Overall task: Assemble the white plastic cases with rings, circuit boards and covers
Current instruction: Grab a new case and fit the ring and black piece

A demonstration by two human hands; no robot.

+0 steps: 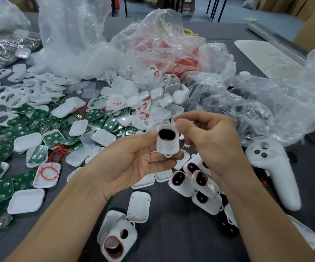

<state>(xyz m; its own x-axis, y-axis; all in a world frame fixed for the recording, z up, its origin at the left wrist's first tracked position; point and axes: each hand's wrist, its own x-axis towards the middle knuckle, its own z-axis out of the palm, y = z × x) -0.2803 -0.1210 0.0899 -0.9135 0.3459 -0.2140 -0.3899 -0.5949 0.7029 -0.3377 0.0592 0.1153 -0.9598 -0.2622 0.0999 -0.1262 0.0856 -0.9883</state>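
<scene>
Above the middle of the desk [162, 233], the left hand [134, 161] curls round a white plastic case [168, 142]. The right hand [209, 140] bends beside its top; whether it holds anything, I cannot tell. The case looks light, stiff and slippery: hold its side edges.

A: Where is there room on the worktop [171, 241]?
B: At the front, between the arms. A few loose cases [138, 207] lie there.
A: The left side?
B: Full of green boards [20, 129].
A: The back?
B: Blocked by a heap of cases [152, 99] and plastic bags [73, 44]. A white controller [277, 174] lies on the right. In the middle, the left hand [134, 159] holds up a white case [167, 142], with the right hand [209, 138] close beside it.
</scene>
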